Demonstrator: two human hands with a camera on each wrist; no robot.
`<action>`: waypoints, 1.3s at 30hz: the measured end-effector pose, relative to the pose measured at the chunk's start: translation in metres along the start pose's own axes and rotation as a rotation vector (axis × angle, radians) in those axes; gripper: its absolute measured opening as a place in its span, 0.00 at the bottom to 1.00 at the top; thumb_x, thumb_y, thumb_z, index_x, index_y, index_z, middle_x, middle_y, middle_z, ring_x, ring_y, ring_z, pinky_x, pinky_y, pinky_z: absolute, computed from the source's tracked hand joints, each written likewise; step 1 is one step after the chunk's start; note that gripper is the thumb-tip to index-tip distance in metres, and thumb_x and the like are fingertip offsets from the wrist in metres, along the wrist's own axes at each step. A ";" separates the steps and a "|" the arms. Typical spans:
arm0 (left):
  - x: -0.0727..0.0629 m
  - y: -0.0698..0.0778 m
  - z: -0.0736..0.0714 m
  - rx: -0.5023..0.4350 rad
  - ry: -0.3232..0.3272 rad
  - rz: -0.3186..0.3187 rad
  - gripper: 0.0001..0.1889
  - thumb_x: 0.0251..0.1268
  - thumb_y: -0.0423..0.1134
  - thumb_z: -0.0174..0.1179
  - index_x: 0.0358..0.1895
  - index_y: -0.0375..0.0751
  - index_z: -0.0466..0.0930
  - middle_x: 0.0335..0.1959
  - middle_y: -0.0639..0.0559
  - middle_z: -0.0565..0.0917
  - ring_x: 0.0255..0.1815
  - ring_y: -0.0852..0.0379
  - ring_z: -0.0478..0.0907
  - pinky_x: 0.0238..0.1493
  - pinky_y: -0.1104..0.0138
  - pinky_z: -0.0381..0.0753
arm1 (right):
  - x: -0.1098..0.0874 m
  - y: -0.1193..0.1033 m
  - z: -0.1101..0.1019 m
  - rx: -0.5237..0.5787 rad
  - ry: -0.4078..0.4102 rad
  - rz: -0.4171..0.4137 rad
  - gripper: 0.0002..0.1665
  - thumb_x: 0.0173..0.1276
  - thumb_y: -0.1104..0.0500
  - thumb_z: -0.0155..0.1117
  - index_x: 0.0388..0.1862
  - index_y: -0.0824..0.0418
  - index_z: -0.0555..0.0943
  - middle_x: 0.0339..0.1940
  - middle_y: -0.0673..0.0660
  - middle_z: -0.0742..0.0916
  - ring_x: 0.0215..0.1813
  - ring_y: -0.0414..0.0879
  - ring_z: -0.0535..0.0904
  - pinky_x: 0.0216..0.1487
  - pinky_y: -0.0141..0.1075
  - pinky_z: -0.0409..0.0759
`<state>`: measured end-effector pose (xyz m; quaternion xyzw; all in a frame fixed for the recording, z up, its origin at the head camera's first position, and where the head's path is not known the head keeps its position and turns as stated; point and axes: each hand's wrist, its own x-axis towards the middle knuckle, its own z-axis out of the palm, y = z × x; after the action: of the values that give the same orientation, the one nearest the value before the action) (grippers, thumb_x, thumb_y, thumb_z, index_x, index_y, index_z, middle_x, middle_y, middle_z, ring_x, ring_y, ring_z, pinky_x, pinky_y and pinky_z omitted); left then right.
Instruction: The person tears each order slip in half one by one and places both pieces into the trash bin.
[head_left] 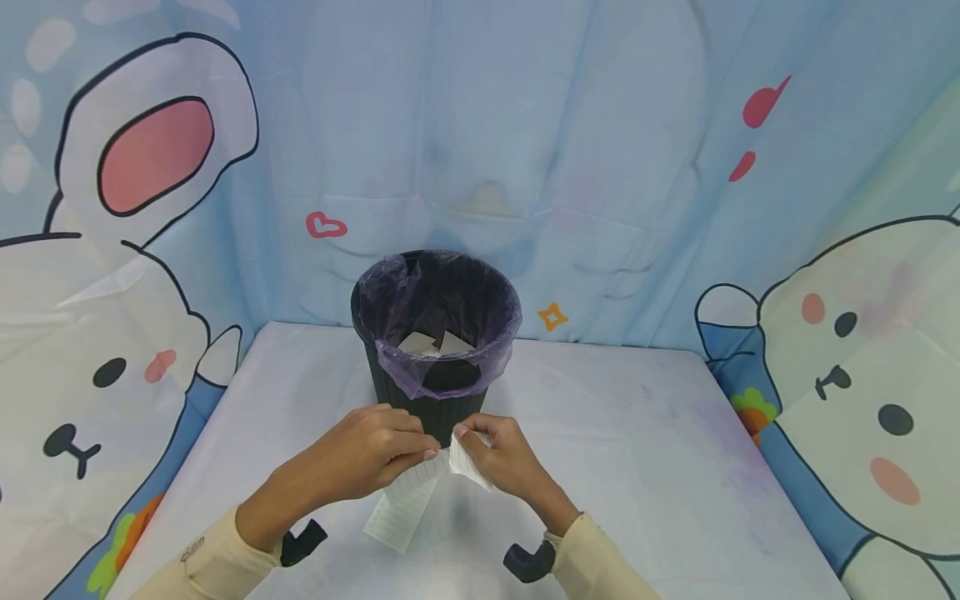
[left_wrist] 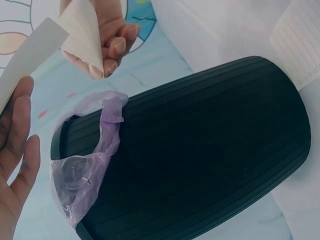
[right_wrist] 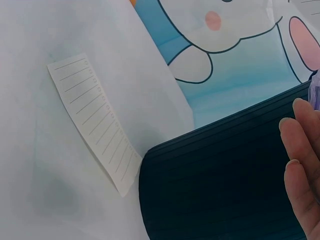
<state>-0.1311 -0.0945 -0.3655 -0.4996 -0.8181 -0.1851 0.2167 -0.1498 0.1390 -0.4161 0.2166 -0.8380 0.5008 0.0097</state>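
Observation:
My left hand (head_left: 375, 450) pinches a torn strip of lined paper, whose plain side (left_wrist: 35, 55) shows in the left wrist view. Close beside it, my right hand (head_left: 506, 458) holds another lined paper piece (head_left: 467, 462) between thumb and fingers. Both hands are in front of a black ribbed bin (head_left: 423, 412), apart from each other in the left wrist view. On the table by the bin's base lies a longer lined paper strip (right_wrist: 97, 122). Only a few fingers (right_wrist: 302, 135) of the right hand show in the right wrist view.
A thin purple bag (head_left: 491, 358) lines the bin and folds over its rim. Pale paper scraps (head_left: 420, 343) lie inside. The white-covered table (head_left: 637, 450) extends to both sides, and a blue curtain with cartoon animals (head_left: 600, 167) hangs behind.

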 end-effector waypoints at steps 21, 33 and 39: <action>0.000 0.001 -0.002 -0.007 -0.010 -0.008 0.03 0.64 0.38 0.68 0.38 0.48 0.90 0.24 0.62 0.79 0.25 0.69 0.66 0.30 0.78 0.66 | 0.005 0.028 0.004 -0.017 0.003 -0.010 0.12 0.75 0.61 0.60 0.33 0.63 0.86 0.28 0.55 0.87 0.27 0.37 0.77 0.29 0.30 0.79; 0.000 0.001 -0.003 0.002 -0.002 -0.002 0.03 0.64 0.38 0.68 0.38 0.48 0.90 0.24 0.62 0.79 0.25 0.68 0.67 0.30 0.78 0.66 | 0.006 0.028 0.005 -0.040 0.010 -0.020 0.13 0.75 0.60 0.59 0.32 0.63 0.86 0.27 0.55 0.86 0.27 0.38 0.78 0.29 0.30 0.79; 0.000 0.001 -0.004 0.006 0.008 0.001 0.03 0.63 0.38 0.68 0.38 0.48 0.89 0.24 0.62 0.79 0.25 0.68 0.67 0.30 0.78 0.66 | 0.006 0.028 0.005 -0.052 0.022 -0.026 0.13 0.74 0.61 0.59 0.32 0.62 0.86 0.26 0.54 0.86 0.27 0.38 0.77 0.29 0.30 0.78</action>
<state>-0.1299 -0.0962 -0.3619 -0.4988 -0.8174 -0.1845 0.2214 -0.1651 0.1443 -0.4407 0.2219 -0.8476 0.4809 0.0311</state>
